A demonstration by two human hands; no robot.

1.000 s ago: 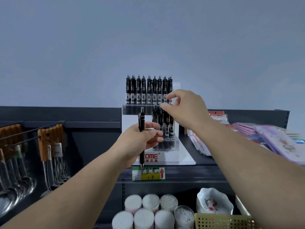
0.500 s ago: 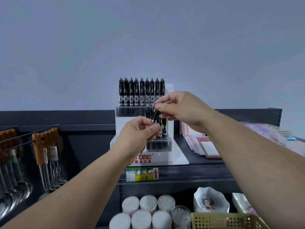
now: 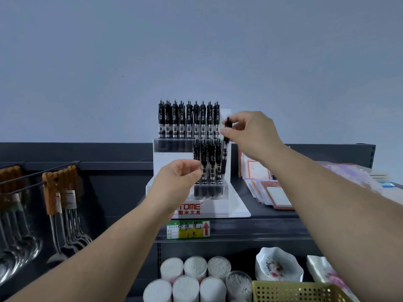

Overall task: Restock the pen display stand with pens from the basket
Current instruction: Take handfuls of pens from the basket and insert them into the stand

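1. Basket (image 3: 301, 290): at 5 o'clock, cut off by the bottom edge; contents out of view.
2. Pen (image 3: 224, 153): mid-barrel hidden inside the right grip (image 3: 250, 136).
3. Left grip (image 3: 178, 182): back faces the camera; contents cannot be determined. It covers the display stand (image 3: 218, 205) on its 9 o'clock side.
4. Price label (image 3: 188, 230): small print illegible.
5. Ladles (image 3: 13, 247): at 8 o'clock, cut off by the left edge.

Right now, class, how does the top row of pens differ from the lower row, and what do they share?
The top row nearly spans the stand's width; the lower row fills only its right part. The top row stands higher and behind the lower row. The right hand holds a pen at the lower row's right end, not the top row's. Both hold upright black pens.
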